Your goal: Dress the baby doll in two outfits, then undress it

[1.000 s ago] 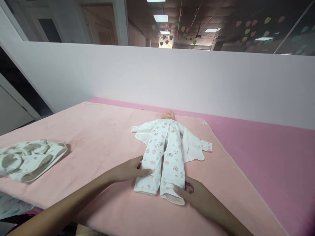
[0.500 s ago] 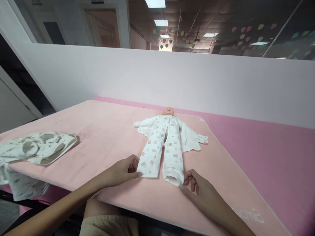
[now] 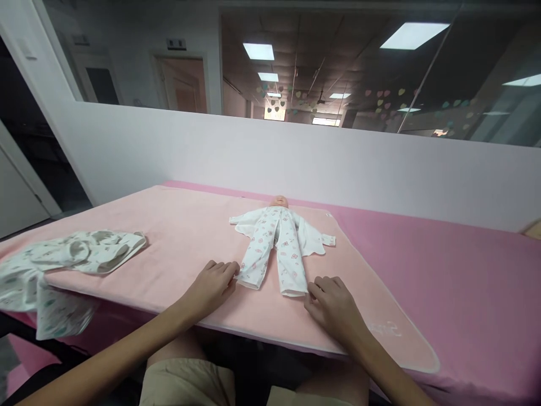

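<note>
White baby trousers (image 3: 291,262) with small pink prints lie legs toward me on a pink blanket, over a baby doll (image 3: 279,201) whose head shows at the far end. A white baby top (image 3: 311,235) spreads out on both sides beneath them, sleeves stretched outward. My left hand (image 3: 214,288) is closed on the outer corner of the left leg's hem. At the outer edge of the right leg's hem, my right hand (image 3: 333,307) is closed too, fingertips pinching the cloth. The doll's body and legs are hidden by the clothes.
Another printed baby garment (image 3: 88,251) lies at the left, partly hanging over the table's front edge. The pink blanket (image 3: 181,225) covers much of the darker pink table (image 3: 456,282). Behind stands a white wall (image 3: 338,163) with windows above it.
Both hands have turned more knuckles-up and now pinch the trouser hems. The right hem, gaping open before, now lies flatter. My view has tilted up and shifted.
</note>
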Demonstrator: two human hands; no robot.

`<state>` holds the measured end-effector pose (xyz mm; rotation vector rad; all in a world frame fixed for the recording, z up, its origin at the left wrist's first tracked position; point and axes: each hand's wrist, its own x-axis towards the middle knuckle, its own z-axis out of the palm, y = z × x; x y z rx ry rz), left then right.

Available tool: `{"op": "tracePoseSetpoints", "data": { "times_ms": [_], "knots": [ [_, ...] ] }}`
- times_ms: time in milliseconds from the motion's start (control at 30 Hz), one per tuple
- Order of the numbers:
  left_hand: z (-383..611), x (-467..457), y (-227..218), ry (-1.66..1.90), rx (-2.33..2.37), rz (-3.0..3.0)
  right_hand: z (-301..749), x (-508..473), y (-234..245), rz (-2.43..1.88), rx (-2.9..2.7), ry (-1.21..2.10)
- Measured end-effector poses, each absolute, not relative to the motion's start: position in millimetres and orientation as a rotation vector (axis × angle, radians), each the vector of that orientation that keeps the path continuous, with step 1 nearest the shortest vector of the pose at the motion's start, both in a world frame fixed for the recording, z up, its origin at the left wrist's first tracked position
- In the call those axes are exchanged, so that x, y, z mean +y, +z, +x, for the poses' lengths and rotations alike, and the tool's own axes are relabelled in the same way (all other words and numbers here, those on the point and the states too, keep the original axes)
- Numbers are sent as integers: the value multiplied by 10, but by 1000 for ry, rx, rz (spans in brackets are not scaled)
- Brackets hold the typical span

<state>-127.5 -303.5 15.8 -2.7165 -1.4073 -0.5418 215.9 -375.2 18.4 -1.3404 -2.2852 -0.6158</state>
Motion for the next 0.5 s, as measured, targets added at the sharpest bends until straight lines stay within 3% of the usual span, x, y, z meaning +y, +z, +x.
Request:
{"op": "tracePoseSetpoints", "data": {
  "times_ms": [133,267,367,500],
  "knots": [
    [-1347,-3105,189,-663,-1433,-2839,2193,-3761,242,-1423,-2240,-261],
    [-1241,-2839,224,-925,-1757,-2825,2195,-3458,364,-1711,-1977,141],
    [-975,-2413,252,-899,-2032,-2868,2127,-3061,444,-1876,-1889,480],
    [-602,-1901,181,-842,-2188,-3056,1981,-2638,416,-1779,-1694,835]
  ]
}}
